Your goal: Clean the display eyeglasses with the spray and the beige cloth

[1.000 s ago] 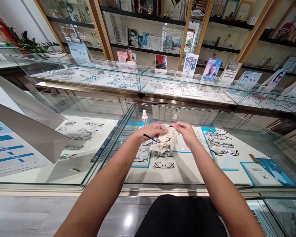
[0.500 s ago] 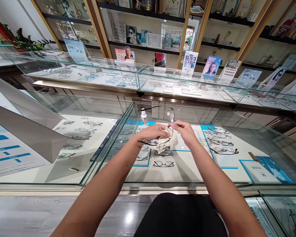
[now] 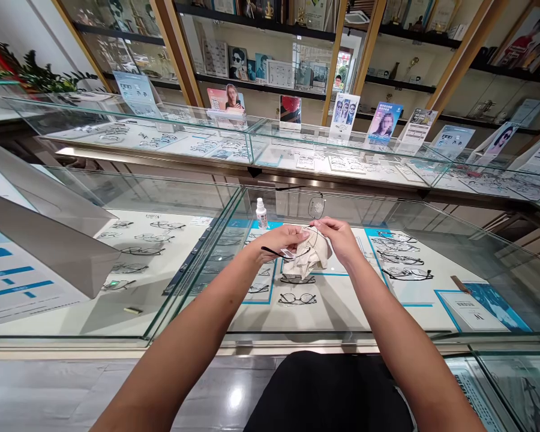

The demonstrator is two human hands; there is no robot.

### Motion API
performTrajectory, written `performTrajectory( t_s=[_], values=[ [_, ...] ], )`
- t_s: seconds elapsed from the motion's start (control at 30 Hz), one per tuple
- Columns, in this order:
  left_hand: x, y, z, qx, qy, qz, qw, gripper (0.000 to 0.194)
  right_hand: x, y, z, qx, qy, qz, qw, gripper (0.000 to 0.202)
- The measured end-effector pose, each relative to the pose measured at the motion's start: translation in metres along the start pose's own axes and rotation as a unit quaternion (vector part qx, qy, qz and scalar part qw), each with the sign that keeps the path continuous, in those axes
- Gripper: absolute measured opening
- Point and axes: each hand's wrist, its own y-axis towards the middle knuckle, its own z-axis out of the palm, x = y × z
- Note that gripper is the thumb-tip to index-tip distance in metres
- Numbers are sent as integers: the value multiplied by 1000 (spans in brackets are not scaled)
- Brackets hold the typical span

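A pair of thin dark-framed glasses [image 3: 316,207] is held above the glass counter, one lens upright at the top and a dark temple reaching left below. My left hand [image 3: 282,241] pinches a crumpled beige cloth [image 3: 309,257] around the lower lens, which the cloth mostly hides. With closed fingertips, my right hand [image 3: 335,234] grips the frame near its middle, beside the cloth. Behind my left hand stands a small white bottle [image 3: 261,213]. Beneath the cloth, several pairs of glasses [image 3: 297,298] lie in the display case.
The front case's glass edge [image 3: 297,332] runs before me. A large white folded card sign [image 3: 22,264] stands at the left. More glasses [image 3: 407,273] lie on the right. Farther back is a second glass case with upright advertising cards [image 3: 384,123], and shelves line the wall.
The glasses and cloth have shifted slightly right and tilted. The cloth hangs more spread out beneath my fingers, and my left hand has moved a little right.
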Motion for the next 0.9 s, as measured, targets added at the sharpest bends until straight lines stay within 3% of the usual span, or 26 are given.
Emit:
performTrajectory(
  t_s=[0.23, 0.47, 0.67, 0.9],
  values=[
    [5, 3, 10, 7, -26, 12, 1000, 51, -3, 1, 2, -5, 10, 8, 1000, 34],
    [17, 14, 25, -68, -66, 101, 990, 55, -3, 0, 6, -14, 42, 15, 999, 36],
    [18, 16, 17, -83, -58, 83, 991, 55, -2, 1, 5, -21, 47, 44, 998, 41],
    [18, 17, 13, -104, -71, 73, 989, 58, -5, 3, 6, -66, 8, 5, 998, 40]
  ],
)
